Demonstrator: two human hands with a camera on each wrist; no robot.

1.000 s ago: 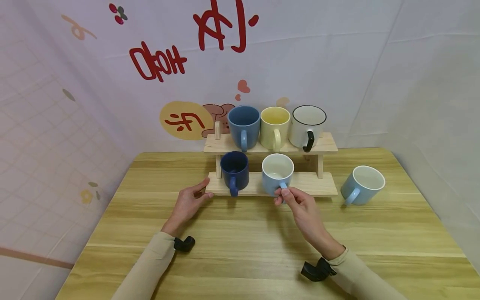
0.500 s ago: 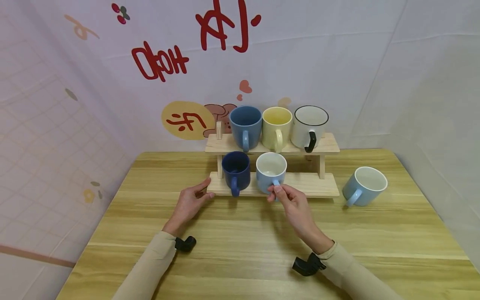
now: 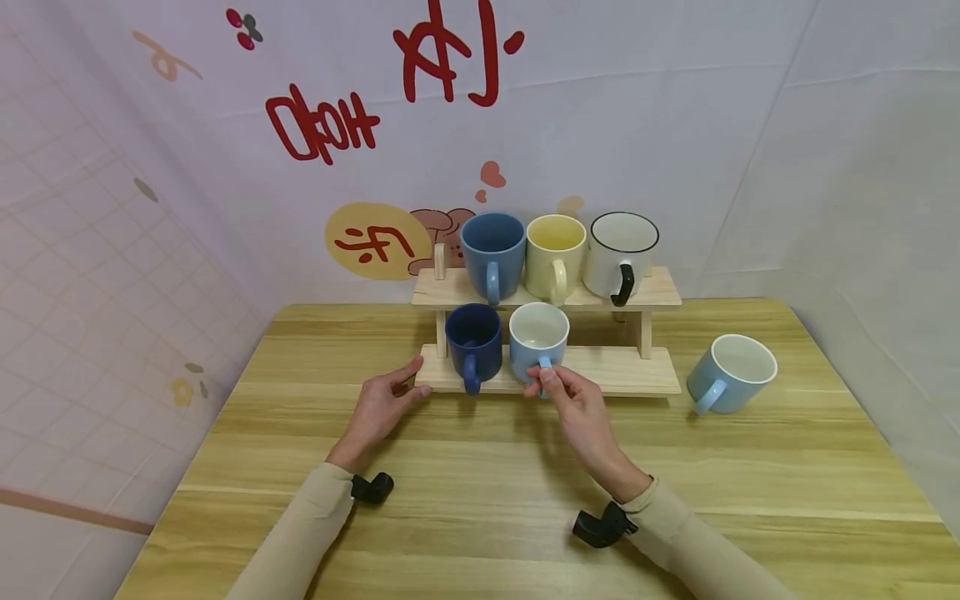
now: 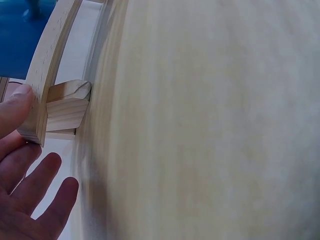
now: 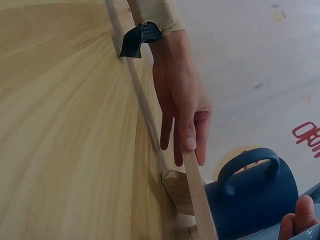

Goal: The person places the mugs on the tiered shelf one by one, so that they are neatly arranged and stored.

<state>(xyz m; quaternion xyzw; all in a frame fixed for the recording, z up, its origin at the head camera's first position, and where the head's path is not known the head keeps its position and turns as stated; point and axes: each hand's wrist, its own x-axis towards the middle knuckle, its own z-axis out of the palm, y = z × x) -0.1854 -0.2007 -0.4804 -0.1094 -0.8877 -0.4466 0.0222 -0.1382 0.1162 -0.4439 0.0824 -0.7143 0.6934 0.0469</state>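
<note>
A light blue mug (image 3: 525, 354) with a white inside stands upright at the lower shelf of a two-tier wooden rack (image 3: 622, 371). My right hand (image 3: 581, 417) pinches its handle between thumb and fingers. Just left of it sits a dark blue mug (image 3: 468, 346), handle facing forward. At the rack's left end, my left hand (image 3: 378, 408) grips the end of the lower board, thumb on one face and index finger at the other. The left wrist view shows that board (image 4: 52, 50) up close. In the right wrist view only fingertips (image 5: 304, 215) of my right hand appear.
On the upper shelf stand a blue mug (image 3: 491, 258), a yellow mug (image 3: 546, 267) and a white mug (image 3: 609, 262) with a black rim and handle. Another light blue mug (image 3: 723, 383) stands on the wooden table (image 3: 480, 508), right of the rack. A printed cloth (image 3: 675, 150) hangs behind.
My right hand has brought the light blue mug leftward along the lower shelf, closer to the dark blue mug. My left hand keeps its place at the rack's end.
</note>
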